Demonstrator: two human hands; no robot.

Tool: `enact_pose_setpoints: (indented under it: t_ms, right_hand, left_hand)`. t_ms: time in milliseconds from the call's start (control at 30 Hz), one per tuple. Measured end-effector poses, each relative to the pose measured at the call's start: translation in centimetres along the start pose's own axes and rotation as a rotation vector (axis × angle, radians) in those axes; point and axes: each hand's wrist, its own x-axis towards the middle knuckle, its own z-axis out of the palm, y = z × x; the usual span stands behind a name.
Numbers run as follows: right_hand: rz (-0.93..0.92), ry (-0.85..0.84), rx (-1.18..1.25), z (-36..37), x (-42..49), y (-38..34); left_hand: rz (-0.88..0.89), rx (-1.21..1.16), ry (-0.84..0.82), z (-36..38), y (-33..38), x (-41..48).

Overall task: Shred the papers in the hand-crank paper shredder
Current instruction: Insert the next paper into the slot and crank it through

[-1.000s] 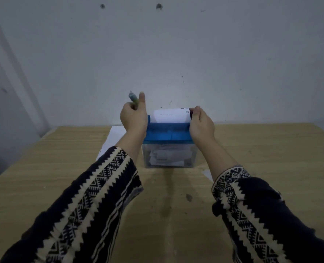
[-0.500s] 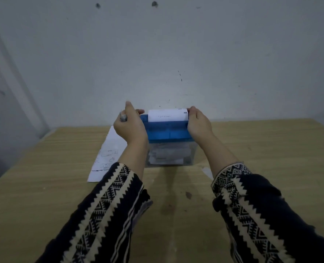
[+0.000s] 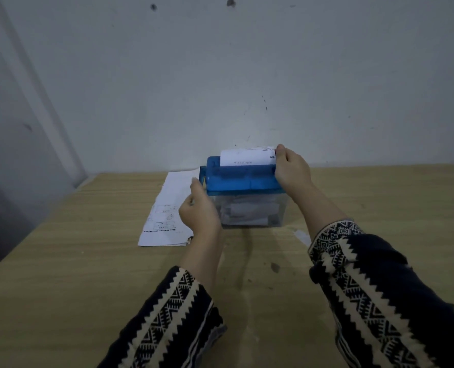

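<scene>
A small hand-crank shredder (image 3: 243,181) with a blue top and a clear bin stands on the wooden table. White shreds lie inside the bin (image 3: 249,212). A white paper (image 3: 247,158) sticks up out of the slot on top. My left hand (image 3: 199,208) is low at the shredder's left side, curled around the crank handle, which it mostly hides; the blue crank arm (image 3: 202,172) shows above it. My right hand (image 3: 291,170) grips the right end of the blue top, fingers by the paper's edge.
A printed white sheet (image 3: 168,208) lies flat on the table (image 3: 87,261) left of the shredder. A small paper scrap (image 3: 301,236) lies near my right forearm. A grey wall rises close behind the table's far edge.
My left hand has swung from above the shredder's left end down to its lower left, turning the crank. The right hand has stayed on the right end.
</scene>
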Motion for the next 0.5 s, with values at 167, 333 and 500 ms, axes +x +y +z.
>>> enact_pose_setpoints:
  t_ms: [167,333,500]
  right_hand:
    - [-0.005,0.023,-0.008,0.0,-0.2,0.0]
    - [-0.014,0.025,-0.031,0.0,-0.3,-0.3]
    - [-0.042,0.026,-0.04,-0.1,-0.5,-0.3]
  left_hand:
    - [0.163,0.098,0.024,-0.2,0.2,-0.2]
    - [0.25,0.135,-0.068,-0.6,0.0,0.9]
    - [0.327,0.329,-0.243,-2.6,-1.4,2.1]
